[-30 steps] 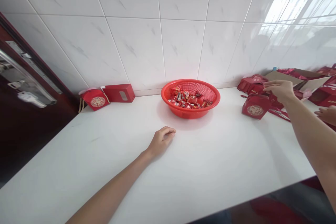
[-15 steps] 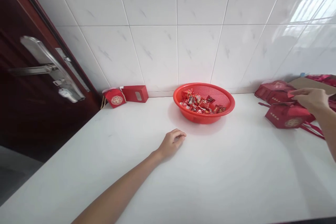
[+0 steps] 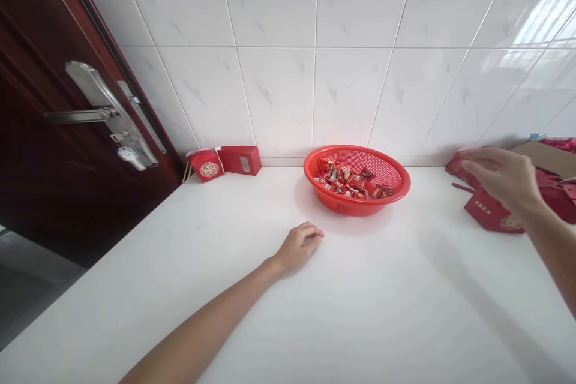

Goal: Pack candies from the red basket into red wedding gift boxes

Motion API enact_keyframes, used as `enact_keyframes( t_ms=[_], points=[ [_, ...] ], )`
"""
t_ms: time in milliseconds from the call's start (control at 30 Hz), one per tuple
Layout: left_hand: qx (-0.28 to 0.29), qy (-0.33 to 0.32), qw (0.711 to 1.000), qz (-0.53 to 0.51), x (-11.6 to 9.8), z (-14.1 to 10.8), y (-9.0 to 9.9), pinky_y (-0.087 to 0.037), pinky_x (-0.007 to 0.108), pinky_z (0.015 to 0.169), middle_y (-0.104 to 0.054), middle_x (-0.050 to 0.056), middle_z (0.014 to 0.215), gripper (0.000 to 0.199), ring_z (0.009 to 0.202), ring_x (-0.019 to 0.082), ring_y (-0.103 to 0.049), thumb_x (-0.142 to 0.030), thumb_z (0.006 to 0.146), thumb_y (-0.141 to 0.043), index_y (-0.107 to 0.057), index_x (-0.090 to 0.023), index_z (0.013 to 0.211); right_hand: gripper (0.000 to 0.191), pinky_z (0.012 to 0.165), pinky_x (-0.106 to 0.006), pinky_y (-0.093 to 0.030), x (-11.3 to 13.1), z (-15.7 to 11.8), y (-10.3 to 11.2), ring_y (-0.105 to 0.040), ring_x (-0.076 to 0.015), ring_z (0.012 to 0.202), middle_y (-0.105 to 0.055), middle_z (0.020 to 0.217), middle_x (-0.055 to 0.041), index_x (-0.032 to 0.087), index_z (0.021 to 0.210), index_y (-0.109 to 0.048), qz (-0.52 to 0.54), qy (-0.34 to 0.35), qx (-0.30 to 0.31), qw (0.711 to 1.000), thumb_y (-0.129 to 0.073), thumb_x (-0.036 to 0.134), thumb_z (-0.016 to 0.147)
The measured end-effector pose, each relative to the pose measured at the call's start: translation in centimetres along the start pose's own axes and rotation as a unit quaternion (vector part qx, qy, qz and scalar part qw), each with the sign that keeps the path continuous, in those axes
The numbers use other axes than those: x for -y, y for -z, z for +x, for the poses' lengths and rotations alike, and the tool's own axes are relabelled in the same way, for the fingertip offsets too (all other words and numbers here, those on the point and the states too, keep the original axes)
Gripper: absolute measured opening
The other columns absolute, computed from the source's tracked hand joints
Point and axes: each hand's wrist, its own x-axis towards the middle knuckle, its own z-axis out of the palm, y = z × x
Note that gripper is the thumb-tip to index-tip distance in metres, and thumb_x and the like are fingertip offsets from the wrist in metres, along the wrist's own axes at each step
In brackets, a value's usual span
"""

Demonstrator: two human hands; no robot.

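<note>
My left hand (image 3: pixel 297 247) rests on the white table (image 3: pixel 252 324), its fingers curled in toward the thumb with nothing visible in them. It lies in front of a red plastic colander (image 3: pixel 351 208) that holds several wrapped candies (image 3: pixel 346 180). At the right, my right hand (image 3: pixel 504 177) hangs above a red gift box (image 3: pixel 488 210) with gold print, slightly blurred. Its fingers stretch out to the left, and no object shows in them. Part of another red box (image 3: pixel 461 162) behind is covered by this hand.
A small red box with a cord (image 3: pixel 207 166) and a flat red box (image 3: pixel 240 160) stand against the tiled wall (image 3: pixel 279 90) at back left. A cardboard box (image 3: pixel 540 156) with red things sits at the far right. A dark door (image 3: pixel 45 180) borders the left side.
My right hand has let go of the red boxes' top at the right and moved left and up from them. My left hand has stayed on the table. The view has shifted slightly.
</note>
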Motion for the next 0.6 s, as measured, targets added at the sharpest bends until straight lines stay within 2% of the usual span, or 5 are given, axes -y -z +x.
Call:
enact_keyframes(
  t_ms=[100,233,300,367,600],
  points=[
    [-0.002,0.006,1.0,-0.003,-0.1,0.0,0.0,-0.055,0.033,0.084,-0.072,0.006,0.099,0.019,0.094,0.022,-0.068,-0.032,0.088,-0.056,-0.072,-0.021,0.087,0.015,0.082,-0.036,-0.058,5.4,-4.9,-0.8,-0.073,-0.0196,0.082,-0.076,0.092,-0.0081,0.02,0.095,-0.072,0.149,0.075,0.154,0.974,-0.065,0.03,0.085],
    [-0.003,0.008,1.0,-0.007,0.1,0.1,0.1,-0.055,0.033,0.084,-0.073,0.007,0.098,0.019,0.094,0.023,-0.068,-0.032,0.086,-0.057,-0.072,-0.021,0.085,0.014,0.072,-0.028,-0.058,11.8,-13.4,-3.3,-0.07,-0.0167,0.076,-0.076,0.091,-0.0046,0.021,0.097,-0.072,0.286,0.219,0.447,0.819,-0.06,0.022,0.088],
    [-0.006,0.01,1.0,-0.011,0.2,0.1,0.2,-0.056,0.034,0.083,-0.074,0.007,0.098,0.019,0.094,0.023,-0.068,-0.032,0.086,-0.058,-0.073,-0.021,0.085,0.023,0.074,-0.026,-0.056,13.8,-17.4,-5.2,-0.068,-0.0148,0.075,-0.076,0.097,-0.0053,0.02,0.103,-0.073,0.326,0.273,0.531,0.733,-0.058,0.017,0.086],
    [-0.012,0.015,1.0,-0.015,0.1,0.1,0.2,-0.056,0.034,0.084,-0.074,0.007,0.1,0.018,0.094,0.023,-0.069,-0.032,0.086,-0.058,-0.073,-0.021,0.086,0.027,0.07,-0.024,-0.054,15.1,-20.6,-7.4,-0.064,-0.0126,0.067,-0.074,0.092,-0.0065,0.015,0.105,-0.074,0.329,0.304,0.584,0.677,-0.058,0.013,0.083],
    [-0.038,0.035,0.998,-0.03,0.2,-0.1,1.0,-0.057,0.033,0.084,-0.076,0.007,0.099,0.016,0.093,0.022,-0.07,-0.029,0.085,-0.061,-0.075,-0.02,0.088,0.02,0.069,-0.019,-0.05,17.1,-25.5,-11.7,-0.059,-0.0113,0.067,-0.069,0.083,-0.0038,0.014,0.095,-0.077,0.382,0.272,0.582,0.665,-0.063,0.012,0.08]
  ],
)
